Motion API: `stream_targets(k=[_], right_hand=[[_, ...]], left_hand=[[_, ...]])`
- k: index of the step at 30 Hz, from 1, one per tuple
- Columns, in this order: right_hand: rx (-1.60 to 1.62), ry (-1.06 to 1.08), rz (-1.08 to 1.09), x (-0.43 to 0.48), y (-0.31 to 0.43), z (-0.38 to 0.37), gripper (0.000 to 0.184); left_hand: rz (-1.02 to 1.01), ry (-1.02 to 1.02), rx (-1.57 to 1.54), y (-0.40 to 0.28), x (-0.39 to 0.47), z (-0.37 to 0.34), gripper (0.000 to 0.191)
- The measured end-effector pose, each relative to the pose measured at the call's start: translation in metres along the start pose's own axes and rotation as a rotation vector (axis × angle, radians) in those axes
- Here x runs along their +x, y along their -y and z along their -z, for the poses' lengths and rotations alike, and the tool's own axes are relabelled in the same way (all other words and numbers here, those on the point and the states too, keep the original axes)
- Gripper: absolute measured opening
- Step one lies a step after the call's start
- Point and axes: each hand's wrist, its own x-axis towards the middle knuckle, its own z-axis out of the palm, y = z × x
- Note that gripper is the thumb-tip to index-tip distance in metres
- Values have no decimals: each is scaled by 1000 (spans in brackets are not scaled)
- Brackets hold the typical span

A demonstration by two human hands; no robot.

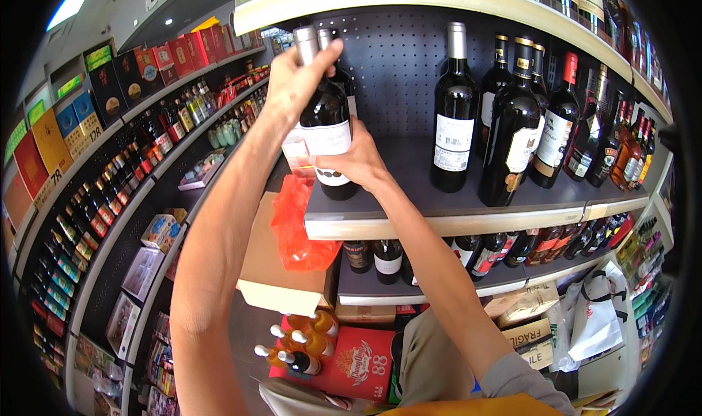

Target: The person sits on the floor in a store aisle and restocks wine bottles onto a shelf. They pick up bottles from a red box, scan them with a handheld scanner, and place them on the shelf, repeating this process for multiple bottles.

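A dark wine bottle (324, 108) with a silver-grey capsule and a white label stands at the left front end of the grey shelf (400, 196). My left hand (290, 84) grips its neck from the left, the thumb lying across the front. Lower down, my right hand (362, 155) holds the bottle's body from the right, its thumb over the label. The base appears to rest on the shelf, close to the front edge. Just behind stands a second dark bottle (344, 79), partly hidden by my hand and the first bottle.
Farther right stands a wine bottle (452, 125) with its barcode label facing out, beside a dark bottle (510, 136) and several others. Below left is an open cardboard box (258, 240) with a red plastic bag (299, 235). Amber bottles (318, 344) stand near a red carton (364, 355).
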Motion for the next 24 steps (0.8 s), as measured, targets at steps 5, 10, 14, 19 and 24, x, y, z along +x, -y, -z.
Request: stream_targets(k=[5,10,14,19,24], right_hand=[[-146,16,-46,8,-11,3,85],[-150,-50,-78,10,-18,2,97],[-214,-46,-44,11,-19,-1,94],[-250,-32,-60,12,-18,2,93],[-252,2,-68,15,-13,7,95]], left_hand=[[-240,-227,392,49,-35,0,78],[170,10,82,90,-69,3,106],[293,146,-294,106,-85,-4,99],[326,161,-440,108,-86,-14,76],[321,142,-519,106,-84,-21,69]])
